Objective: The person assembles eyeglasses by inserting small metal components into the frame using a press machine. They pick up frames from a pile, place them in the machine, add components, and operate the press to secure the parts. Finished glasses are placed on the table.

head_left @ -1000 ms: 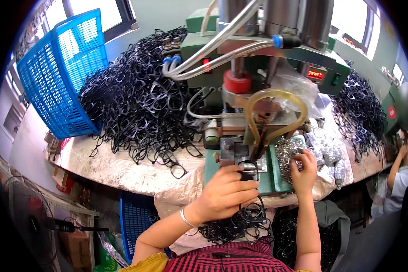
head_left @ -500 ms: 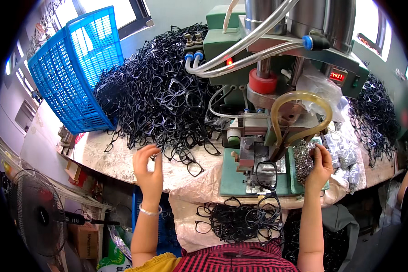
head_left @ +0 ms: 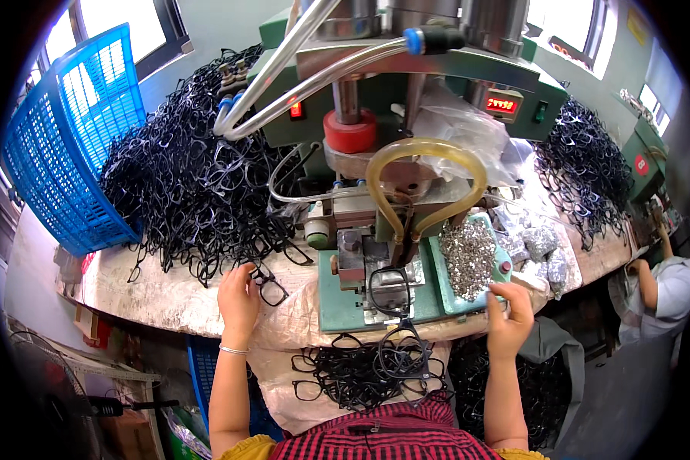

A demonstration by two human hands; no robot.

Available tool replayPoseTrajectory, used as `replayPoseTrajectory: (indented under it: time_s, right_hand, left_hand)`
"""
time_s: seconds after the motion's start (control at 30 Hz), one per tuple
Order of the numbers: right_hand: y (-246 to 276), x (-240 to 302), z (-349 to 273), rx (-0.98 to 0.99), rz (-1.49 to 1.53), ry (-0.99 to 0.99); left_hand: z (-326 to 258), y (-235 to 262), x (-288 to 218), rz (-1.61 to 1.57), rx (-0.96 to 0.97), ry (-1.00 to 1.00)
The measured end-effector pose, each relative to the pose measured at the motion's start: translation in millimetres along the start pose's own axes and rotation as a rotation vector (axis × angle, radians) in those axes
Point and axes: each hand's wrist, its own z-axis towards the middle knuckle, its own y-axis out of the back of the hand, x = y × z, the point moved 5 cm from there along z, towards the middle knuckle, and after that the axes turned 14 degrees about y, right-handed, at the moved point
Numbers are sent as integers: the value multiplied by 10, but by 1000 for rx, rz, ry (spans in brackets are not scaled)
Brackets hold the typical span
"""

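Observation:
My left hand (head_left: pixel 239 305) is closed at the fingertips on a black eyeglass frame (head_left: pixel 273 292) at the front of the large heap. My right hand (head_left: pixel 509 322) is pinched just off the near right corner of a green tray (head_left: pixel 438 270) of small shiny metal parts (head_left: pixel 468 259). What sits between its fingertips is too small to make out. Between my hands, another black eyeglass frame (head_left: pixel 389 291) stands in the fixture of a green press machine (head_left: pixel 337 295), under its head. Its lower part overlaps a pile of eyeglass frames (head_left: pixel 353 372) at my lap.
A huge heap of black frames (head_left: pixel 207 172) covers the left of the table, beside a tilted blue basket (head_left: pixel 73 146). Another heap (head_left: pixel 586 169) lies at right. Filled plastic bags (head_left: pixel 540 241) are beside the tray. A grey sack (head_left: pixel 563 360) holds dark frames. A co-worker (head_left: pixel 663 287) sits far right.
My left hand has come to the frame at the heap's front edge. My right hand has drawn back from the parts tray toward me. The whole view has shifted to the right.

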Motion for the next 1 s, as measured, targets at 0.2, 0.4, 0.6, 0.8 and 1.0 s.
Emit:
replayPoseTrajectory:
  time_s: [0.2,0.4,0.6,0.8,1.0]
  right_hand:
    - [-784,646,654,220,424,107]
    - [-1111,625,486,32,833,-274]
    - [-1099,761,562,94,907,-304]
    - [-1059,896,529,132,951,-382]
    - [-1037,849,557,168,798,-256]
  left_hand:
    - [35,-151,-74,315,-47,-156]
    - [-79,-136,274,-392,22,76]
    - [-128,-203,498,-1420,116,703]
    - [-209,340,-711,-1365,-68,112]
    - [-355,880,-1919,-1013,-21,-566]
